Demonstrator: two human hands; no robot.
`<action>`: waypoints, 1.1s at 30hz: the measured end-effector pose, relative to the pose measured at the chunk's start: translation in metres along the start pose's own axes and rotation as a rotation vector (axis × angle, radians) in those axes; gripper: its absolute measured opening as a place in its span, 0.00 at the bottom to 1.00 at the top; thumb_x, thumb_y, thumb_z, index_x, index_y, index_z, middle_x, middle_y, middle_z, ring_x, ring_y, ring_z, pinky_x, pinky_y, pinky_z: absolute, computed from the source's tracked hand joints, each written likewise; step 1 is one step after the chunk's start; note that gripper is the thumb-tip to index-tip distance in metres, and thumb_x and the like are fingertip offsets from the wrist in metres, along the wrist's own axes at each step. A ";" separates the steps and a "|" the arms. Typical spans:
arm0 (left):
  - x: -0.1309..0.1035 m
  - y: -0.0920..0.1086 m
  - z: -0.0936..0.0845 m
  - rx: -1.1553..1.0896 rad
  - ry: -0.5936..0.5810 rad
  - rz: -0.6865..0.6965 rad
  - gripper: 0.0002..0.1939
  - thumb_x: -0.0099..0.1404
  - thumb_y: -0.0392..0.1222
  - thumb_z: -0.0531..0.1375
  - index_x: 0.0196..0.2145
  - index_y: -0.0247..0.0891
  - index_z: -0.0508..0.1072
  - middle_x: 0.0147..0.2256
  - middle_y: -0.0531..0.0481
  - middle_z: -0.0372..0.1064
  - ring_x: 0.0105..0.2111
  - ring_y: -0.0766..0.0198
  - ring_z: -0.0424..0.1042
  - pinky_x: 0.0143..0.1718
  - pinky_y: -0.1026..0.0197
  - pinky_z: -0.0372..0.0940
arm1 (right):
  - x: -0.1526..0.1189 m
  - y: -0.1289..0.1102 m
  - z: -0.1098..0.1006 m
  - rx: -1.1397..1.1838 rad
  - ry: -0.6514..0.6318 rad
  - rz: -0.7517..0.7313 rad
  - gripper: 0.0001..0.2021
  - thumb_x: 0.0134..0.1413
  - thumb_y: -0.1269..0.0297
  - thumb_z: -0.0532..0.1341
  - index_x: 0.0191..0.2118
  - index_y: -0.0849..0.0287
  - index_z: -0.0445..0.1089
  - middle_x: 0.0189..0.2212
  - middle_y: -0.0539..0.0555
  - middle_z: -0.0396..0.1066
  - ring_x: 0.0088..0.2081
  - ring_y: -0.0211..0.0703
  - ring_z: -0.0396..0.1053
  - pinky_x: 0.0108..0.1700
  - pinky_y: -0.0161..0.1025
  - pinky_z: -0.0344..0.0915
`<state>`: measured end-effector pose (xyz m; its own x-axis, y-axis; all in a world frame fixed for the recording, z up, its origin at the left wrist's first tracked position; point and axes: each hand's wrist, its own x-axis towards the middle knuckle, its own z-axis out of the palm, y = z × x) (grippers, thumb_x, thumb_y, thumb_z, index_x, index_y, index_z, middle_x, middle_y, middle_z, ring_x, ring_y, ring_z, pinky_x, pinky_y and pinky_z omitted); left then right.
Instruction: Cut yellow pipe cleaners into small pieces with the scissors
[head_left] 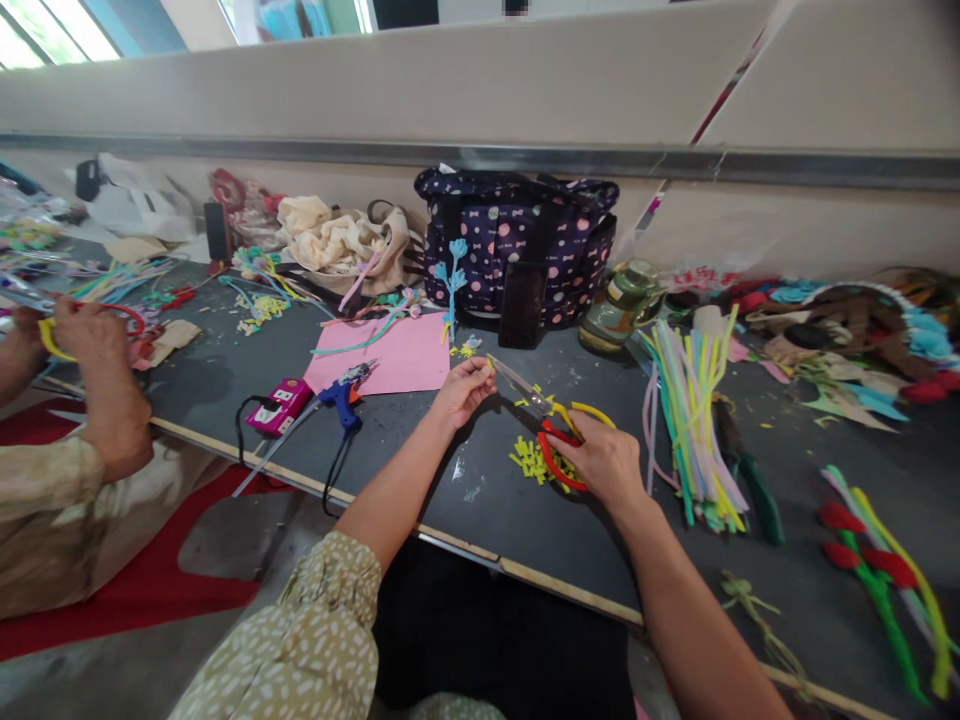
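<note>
My right hand (604, 458) grips a pair of scissors (537, 401) with red and yellow handles, its blades pointing up and left. At the blade tips, my left hand (466, 390) pinches a small bit of yellow pipe cleaner (490, 363), mostly covered by the fingers. Under the scissors lies a pile of short yellow pipe cleaner pieces (531, 460), with a few more scraps near the pivot. A light blue pipe cleaner flower (452, 280) stands just behind my left hand, in front of the bag.
A pink sheet (390, 352), a glue gun (343, 398) and a magenta box (279, 407) lie left. Behind are a patterned bag (487, 230), a phone (523, 304) and a jar (622, 305). Pipe cleaners (694, 420) lie right. A co-worker's hands (94, 340) hold scissors far left.
</note>
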<state>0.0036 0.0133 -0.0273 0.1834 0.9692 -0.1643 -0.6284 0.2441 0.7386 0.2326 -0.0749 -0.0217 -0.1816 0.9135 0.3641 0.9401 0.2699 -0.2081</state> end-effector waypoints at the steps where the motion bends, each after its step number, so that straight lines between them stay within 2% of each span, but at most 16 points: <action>1: 0.000 0.000 0.000 -0.004 0.002 -0.005 0.16 0.45 0.35 0.71 0.30 0.35 0.70 0.24 0.55 0.67 0.22 0.73 0.66 0.29 0.67 0.65 | 0.000 0.000 0.000 0.000 0.001 0.000 0.22 0.57 0.42 0.50 0.35 0.55 0.71 0.25 0.51 0.71 0.27 0.40 0.67 0.27 0.35 0.49; 6: 0.000 0.000 0.000 -0.018 -0.003 -0.001 0.16 0.45 0.35 0.71 0.31 0.35 0.70 0.24 0.56 0.66 0.22 0.74 0.66 0.29 0.67 0.65 | 0.001 -0.002 -0.001 -0.008 -0.018 0.007 0.22 0.57 0.42 0.51 0.33 0.55 0.70 0.24 0.51 0.71 0.27 0.39 0.67 0.26 0.35 0.49; 13: 0.001 0.000 0.000 -0.002 0.019 -0.001 0.17 0.46 0.34 0.71 0.33 0.34 0.71 0.25 0.55 0.68 0.21 0.74 0.66 0.29 0.67 0.65 | 0.001 -0.005 0.000 -0.070 -0.010 0.033 0.22 0.55 0.42 0.52 0.39 0.56 0.70 0.27 0.53 0.74 0.27 0.41 0.68 0.26 0.35 0.48; 23: -0.001 0.003 0.003 0.021 0.049 -0.001 0.16 0.46 0.35 0.71 0.33 0.34 0.72 0.27 0.53 0.70 0.22 0.74 0.66 0.29 0.66 0.66 | 0.004 -0.009 -0.006 -0.087 0.022 0.142 0.23 0.55 0.41 0.52 0.40 0.56 0.68 0.24 0.52 0.72 0.26 0.41 0.67 0.25 0.35 0.46; 25: -0.002 0.001 0.004 0.119 0.065 0.026 0.16 0.46 0.37 0.71 0.33 0.34 0.73 0.26 0.52 0.71 0.22 0.72 0.67 0.29 0.65 0.66 | 0.005 -0.006 -0.007 -0.087 0.023 0.170 0.22 0.55 0.41 0.52 0.40 0.56 0.68 0.24 0.52 0.71 0.25 0.41 0.67 0.25 0.35 0.46; 30: -0.002 -0.011 0.007 0.552 0.069 0.203 0.08 0.48 0.38 0.68 0.28 0.35 0.75 0.22 0.54 0.68 0.20 0.73 0.62 0.24 0.68 0.59 | 0.006 -0.002 -0.006 -0.096 0.016 0.207 0.19 0.54 0.44 0.55 0.39 0.56 0.68 0.28 0.52 0.73 0.27 0.41 0.68 0.26 0.36 0.46; 33: -0.003 -0.019 0.010 0.669 0.004 0.176 0.07 0.48 0.37 0.68 0.27 0.36 0.76 0.22 0.53 0.69 0.21 0.72 0.62 0.23 0.68 0.57 | 0.006 -0.001 -0.005 -0.094 0.013 0.214 0.19 0.53 0.43 0.56 0.39 0.55 0.67 0.28 0.51 0.73 0.27 0.41 0.68 0.26 0.36 0.47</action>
<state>0.0225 0.0053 -0.0338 0.1179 0.9930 -0.0066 -0.0471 0.0122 0.9988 0.2323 -0.0711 -0.0146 0.0278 0.9426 0.3328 0.9796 0.0406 -0.1970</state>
